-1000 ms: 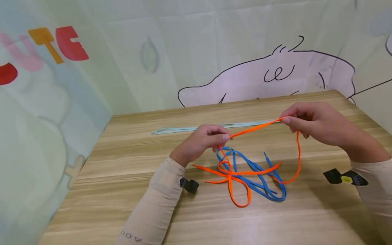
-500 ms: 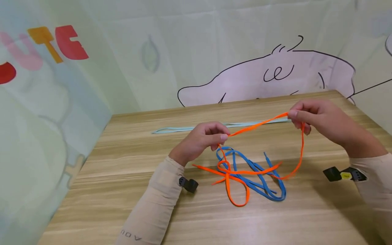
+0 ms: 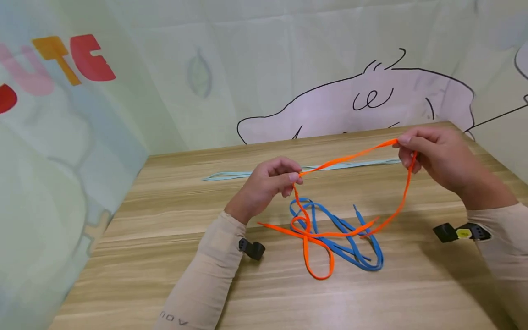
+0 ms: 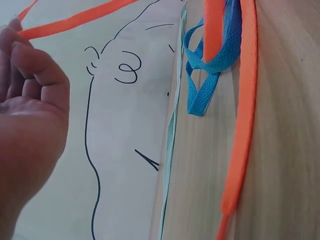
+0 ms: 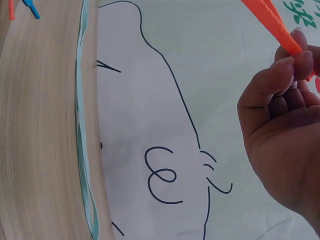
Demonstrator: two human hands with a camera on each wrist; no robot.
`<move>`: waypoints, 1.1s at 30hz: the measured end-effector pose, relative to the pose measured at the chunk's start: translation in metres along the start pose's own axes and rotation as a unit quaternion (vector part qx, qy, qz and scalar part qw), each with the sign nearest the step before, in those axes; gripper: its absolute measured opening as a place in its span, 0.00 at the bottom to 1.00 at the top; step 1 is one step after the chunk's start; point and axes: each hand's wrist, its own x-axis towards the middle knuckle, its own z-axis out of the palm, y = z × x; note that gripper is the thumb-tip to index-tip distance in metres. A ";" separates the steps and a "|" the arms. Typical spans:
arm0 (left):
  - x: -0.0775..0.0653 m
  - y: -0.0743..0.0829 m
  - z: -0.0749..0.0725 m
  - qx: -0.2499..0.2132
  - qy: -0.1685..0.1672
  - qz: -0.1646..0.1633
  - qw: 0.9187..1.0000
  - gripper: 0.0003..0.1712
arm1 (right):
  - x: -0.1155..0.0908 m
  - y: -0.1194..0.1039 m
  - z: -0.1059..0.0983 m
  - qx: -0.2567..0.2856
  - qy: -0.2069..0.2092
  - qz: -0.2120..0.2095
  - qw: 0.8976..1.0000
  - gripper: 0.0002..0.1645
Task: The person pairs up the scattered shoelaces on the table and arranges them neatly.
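Observation:
An orange shoelace (image 3: 346, 159) is stretched in the air between my two hands, sagging slightly. My left hand (image 3: 272, 183) pinches it between thumb and fingers; from there a strand drops to the tabletop. Higher and to the right, my right hand (image 3: 437, 158) pinches another part, and a length hangs from it in a curve down to the table. The rest of the orange lace lies in loops and crossing strands over a blue shoelace (image 3: 377, 256), which is loosely coiled on the wood. In the right wrist view the pinched orange lace (image 5: 272, 22) runs into my fingertips.
Behind my hands a pale blue-green shoelace (image 3: 231, 175) lies nearly straight along the far part of the wooden table (image 3: 173, 256). A printed cloth backdrop (image 3: 255, 68) rises behind the table's back edge and at the left.
My right hand has moved up and right, drawing more orange lace off the table. My left hand has risen slightly. A loose orange end at the pile's left has been pulled in.

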 end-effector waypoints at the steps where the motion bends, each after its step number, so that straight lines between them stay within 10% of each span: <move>1: -0.001 0.001 -0.001 -0.010 0.012 0.001 1.000 0.09 | 0.001 0.000 0.000 0.015 -0.001 -0.002 1.000 0.11; 13: -0.003 0.003 -0.009 -0.098 0.105 0.051 0.988 0.08 | 0.003 0.003 0.002 -0.023 0.002 0.022 1.000 0.12; 33: 0.000 0.005 -0.021 -0.137 0.147 0.069 0.977 0.09 | 0.002 0.009 -0.007 -0.038 0.016 0.044 0.998 0.14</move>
